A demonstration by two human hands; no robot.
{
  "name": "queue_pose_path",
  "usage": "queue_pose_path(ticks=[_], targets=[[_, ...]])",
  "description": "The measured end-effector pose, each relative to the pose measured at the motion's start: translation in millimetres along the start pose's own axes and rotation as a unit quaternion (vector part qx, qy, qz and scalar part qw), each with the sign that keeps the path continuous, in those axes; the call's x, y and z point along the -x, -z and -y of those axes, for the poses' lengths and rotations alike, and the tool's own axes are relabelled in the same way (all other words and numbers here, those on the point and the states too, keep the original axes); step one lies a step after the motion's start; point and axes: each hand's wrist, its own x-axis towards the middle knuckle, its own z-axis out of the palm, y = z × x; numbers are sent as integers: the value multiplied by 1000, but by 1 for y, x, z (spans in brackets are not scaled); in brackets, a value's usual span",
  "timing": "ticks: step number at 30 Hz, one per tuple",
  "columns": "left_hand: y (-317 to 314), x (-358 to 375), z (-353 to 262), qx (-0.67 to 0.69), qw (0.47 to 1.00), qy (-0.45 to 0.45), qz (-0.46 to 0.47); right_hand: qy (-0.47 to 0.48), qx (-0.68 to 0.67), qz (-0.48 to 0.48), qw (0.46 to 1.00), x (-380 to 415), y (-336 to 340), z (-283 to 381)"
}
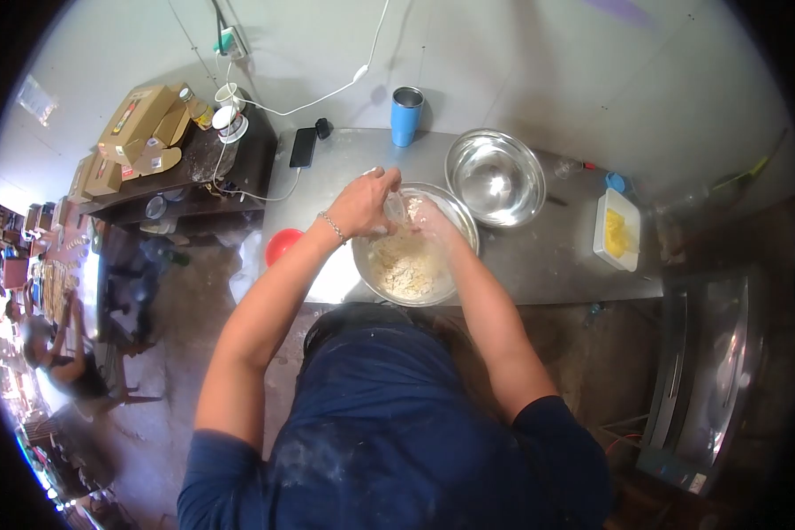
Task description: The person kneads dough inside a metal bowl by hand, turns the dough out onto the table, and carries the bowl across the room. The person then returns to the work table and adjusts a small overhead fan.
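Note:
A wide metal bowl stands at the table's front edge with crumbly, floury dough in it. Above its far left side, my left hand is closed around a small clear cup, which looks tilted over the bowl. My right hand is down inside the bowl at the far side, dusted with flour and bits of dough. Its fingers are partly hidden by the cup and the mixture, so their grip does not show.
A second metal bowl sits behind right, a blue tumbler at the wall. A phone charges left, near a red bowl. The white tray at right holds yellow pieces. A person is far left.

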Motion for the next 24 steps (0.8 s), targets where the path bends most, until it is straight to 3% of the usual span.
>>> queue_pose_path(ticks=[5,10,13,16,20,21,22,24], targets=[[-1,24,3,28,1000,-6,-1,-78,39,106,991,7,-20,-7],[-19,32,-8,38,999,-22,21,126,163,110,972,0,-7,-69],[-25,25,-19,42,997,-40,52,250,420,92,868,-36,50,-131],[-34,11,-27,49,996,-39,60,130,410,79,899,-26,68,-113],[-39,-11,-33,36,997,-52,48,307,403,104,856,-22,85,-86],[-44,-18,-29,32,997,-61,34,147,287,86,943,-4,75,-59],[-45,-24,-25,28,997,-69,20,-1,144,21,989,16,62,-28],[-34,-30,-26,26,998,-62,13,-20,48,2,999,-19,80,-45]])
